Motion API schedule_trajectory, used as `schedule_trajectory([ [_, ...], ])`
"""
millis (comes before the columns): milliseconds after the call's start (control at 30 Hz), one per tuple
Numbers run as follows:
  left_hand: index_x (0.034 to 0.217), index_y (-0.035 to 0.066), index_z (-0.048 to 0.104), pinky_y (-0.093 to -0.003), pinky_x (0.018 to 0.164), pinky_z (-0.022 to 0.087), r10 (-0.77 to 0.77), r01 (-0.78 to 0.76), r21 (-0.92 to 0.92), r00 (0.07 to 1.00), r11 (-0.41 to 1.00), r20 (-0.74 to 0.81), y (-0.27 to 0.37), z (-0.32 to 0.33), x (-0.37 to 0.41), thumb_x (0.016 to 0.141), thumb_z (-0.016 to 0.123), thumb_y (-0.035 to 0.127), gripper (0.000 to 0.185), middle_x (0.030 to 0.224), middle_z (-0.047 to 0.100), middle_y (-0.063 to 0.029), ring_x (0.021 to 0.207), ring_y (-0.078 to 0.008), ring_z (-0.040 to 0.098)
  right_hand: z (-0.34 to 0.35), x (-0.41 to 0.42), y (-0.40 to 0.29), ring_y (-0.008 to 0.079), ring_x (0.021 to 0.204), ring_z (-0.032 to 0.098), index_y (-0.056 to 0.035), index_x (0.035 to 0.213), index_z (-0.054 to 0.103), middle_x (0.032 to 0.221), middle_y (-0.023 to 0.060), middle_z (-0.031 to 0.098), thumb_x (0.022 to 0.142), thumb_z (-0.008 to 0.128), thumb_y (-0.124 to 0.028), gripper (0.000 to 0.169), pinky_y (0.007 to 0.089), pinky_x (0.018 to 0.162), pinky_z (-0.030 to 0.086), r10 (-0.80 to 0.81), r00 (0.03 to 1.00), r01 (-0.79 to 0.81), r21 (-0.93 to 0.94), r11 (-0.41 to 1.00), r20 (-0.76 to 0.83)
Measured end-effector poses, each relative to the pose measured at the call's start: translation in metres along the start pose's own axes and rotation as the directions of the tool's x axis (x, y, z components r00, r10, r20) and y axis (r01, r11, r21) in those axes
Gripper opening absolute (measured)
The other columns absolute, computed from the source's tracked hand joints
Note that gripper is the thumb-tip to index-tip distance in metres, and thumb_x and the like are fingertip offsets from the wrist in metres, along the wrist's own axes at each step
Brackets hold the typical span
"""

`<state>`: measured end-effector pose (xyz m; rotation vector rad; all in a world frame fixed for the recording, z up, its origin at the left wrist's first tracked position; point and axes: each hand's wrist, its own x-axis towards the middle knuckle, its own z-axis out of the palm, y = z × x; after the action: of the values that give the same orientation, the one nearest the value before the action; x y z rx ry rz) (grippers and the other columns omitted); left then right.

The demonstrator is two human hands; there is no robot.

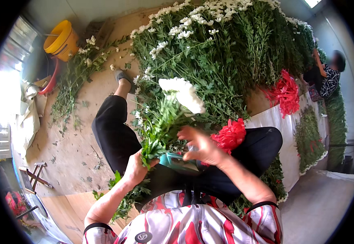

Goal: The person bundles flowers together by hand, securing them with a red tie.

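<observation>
My left hand (138, 170) grips the leafy stems of a bunch of white chrysanthemums (161, 126), whose blooms point up and away from me. Blurred and with fingers spread, my right hand (199, 148) hovers just right of the stems, holding nothing that I can see. Beneath it, a turquoise plastic object (175, 161) sits between my legs, partly hidden by the hand. A bundle of red ribbon strips (230, 135) rests against my right thigh, close to the right hand. Loose chrysanthemum stems (189, 73) lie heaped in front of me.
Another person (329, 74) sits by the flower heap at right. More red strips (286, 93) lie before a white sheet (286, 134). A yellow bucket (61, 41), a red basin (51, 79) and cut stems (73, 91) are at left, with a folding stool (35, 177) nearer me.
</observation>
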<state>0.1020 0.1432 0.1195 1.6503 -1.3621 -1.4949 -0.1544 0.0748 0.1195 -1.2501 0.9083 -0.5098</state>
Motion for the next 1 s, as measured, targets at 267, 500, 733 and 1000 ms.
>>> schedule_trajectory([
  [267,0.124,-0.001,0.043,-0.043,0.074,0.053,-0.039,0.023,0.372,0.999,0.928,0.035,0.015,-0.01,-0.022,0.069,0.082,0.041,0.079,0.088,0.066,-0.0233,0.085,-0.0391,0.066,0.067,0.028,0.031,0.0129,0.11,0.05,-0.0044,0.128,0.049,0.117,0.0026,0.056,0.079,0.077,-0.041,0.067,0.0299,0.094,0.042,0.125,0.992,-0.106,0.736,0.668,0.029],
  [500,0.129,-0.002,0.04,-0.0366,0.086,0.049,0.079,-0.079,0.02,0.997,0.997,-0.007,0.024,-0.01,-0.018,0.068,0.085,0.034,0.084,0.099,0.064,-0.0205,0.096,-0.0279,0.064,0.067,0.03,0.048,0.0133,0.116,0.051,-0.0062,0.123,0.059,0.127,0.0066,0.057,0.088,0.067,-0.019,0.038,0.0323,0.099,0.041,0.107,0.989,-0.149,0.705,0.693,0.104],
  [733,0.119,0.0,0.056,-0.0278,0.086,0.048,-0.162,0.21,-0.381,0.975,0.901,0.152,0.025,-0.015,-0.001,0.07,0.079,0.004,0.054,0.104,0.065,-0.003,0.093,-0.0115,0.059,0.053,0.036,0.019,0.0118,0.116,0.05,-0.0026,0.128,0.055,0.126,0.006,0.058,0.092,0.062,-0.018,0.04,0.0294,0.103,0.037,0.017,0.981,-0.104,0.453,0.885,0.193],
  [1000,0.106,0.001,0.065,-0.0248,0.075,0.049,-0.223,0.318,-0.285,0.921,0.904,0.32,0.022,-0.017,0.011,0.079,0.074,0.012,0.03,0.088,0.067,-0.0018,0.08,-0.0094,0.061,0.052,0.047,0.034,0.0095,0.086,0.056,-0.0022,0.112,0.061,0.098,0.0016,0.064,0.089,0.068,-0.024,0.033,0.0266,0.079,0.046,0.016,0.995,-0.056,0.395,0.917,0.103],
])
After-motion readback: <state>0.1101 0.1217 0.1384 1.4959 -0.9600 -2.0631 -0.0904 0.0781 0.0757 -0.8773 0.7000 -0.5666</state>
